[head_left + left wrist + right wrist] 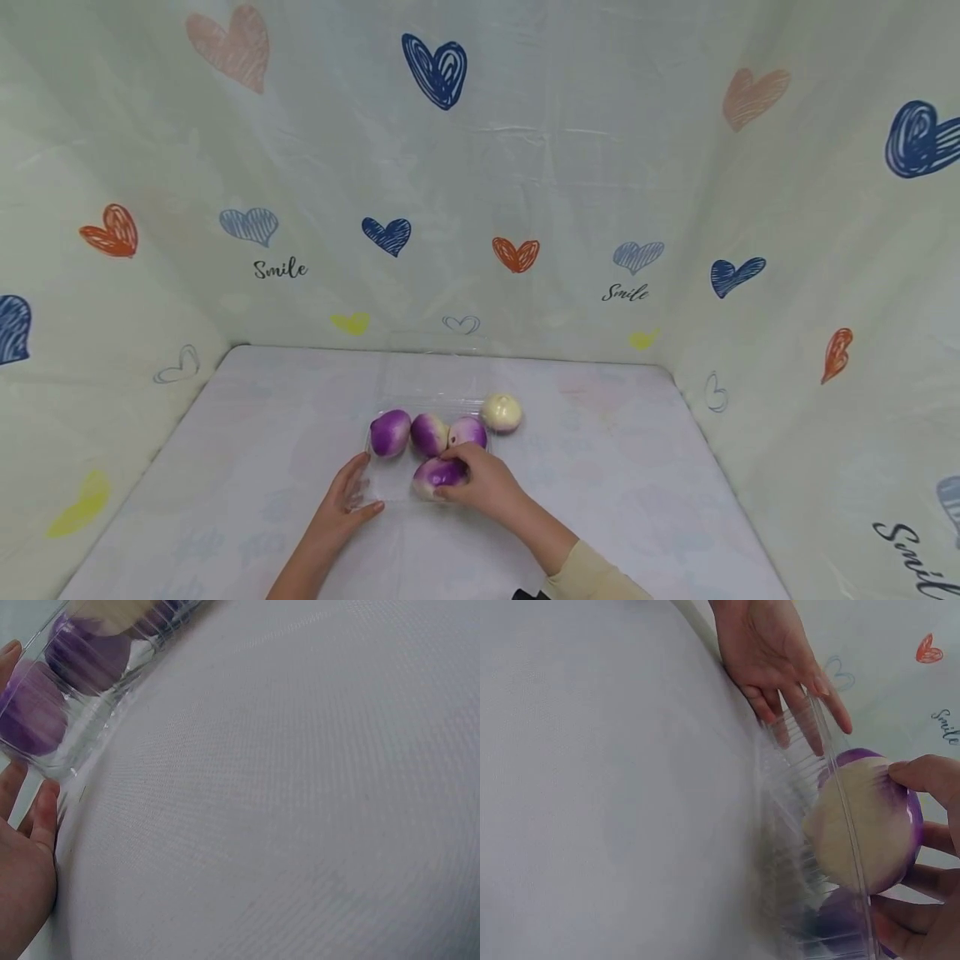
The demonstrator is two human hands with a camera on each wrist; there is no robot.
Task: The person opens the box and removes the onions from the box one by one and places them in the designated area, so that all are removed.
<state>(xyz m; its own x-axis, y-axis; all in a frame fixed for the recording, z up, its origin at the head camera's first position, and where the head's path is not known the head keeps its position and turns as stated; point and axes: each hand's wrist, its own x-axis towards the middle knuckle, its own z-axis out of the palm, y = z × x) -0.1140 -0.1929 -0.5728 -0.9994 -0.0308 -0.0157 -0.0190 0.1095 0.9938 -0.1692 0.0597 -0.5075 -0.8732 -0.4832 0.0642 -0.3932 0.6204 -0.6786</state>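
A purple-and-white turnip [433, 478] is held at the front right of a clear plastic box [392, 485]. My right hand [486, 483] pinches it between thumb and fingers. In the right wrist view the turnip's pale side faces the box wall. Behind it, a left turnip [390, 433], a middle turnip [429, 435] and a right turnip [468, 433] sit in a row inside the box. My left hand [339, 504] rests against the box's left end, its fingers extended along the wall and thumb near the front corner. Whether the held turnip touches the box floor is hard to tell.
A mostly white turnip [501, 413] lies on the table just outside the box's right back corner. The box's clear lid [431, 375] stands raised at the back. A white cloth covers the table [622, 483], and a heart-print curtain [555, 167] encloses its back and sides.
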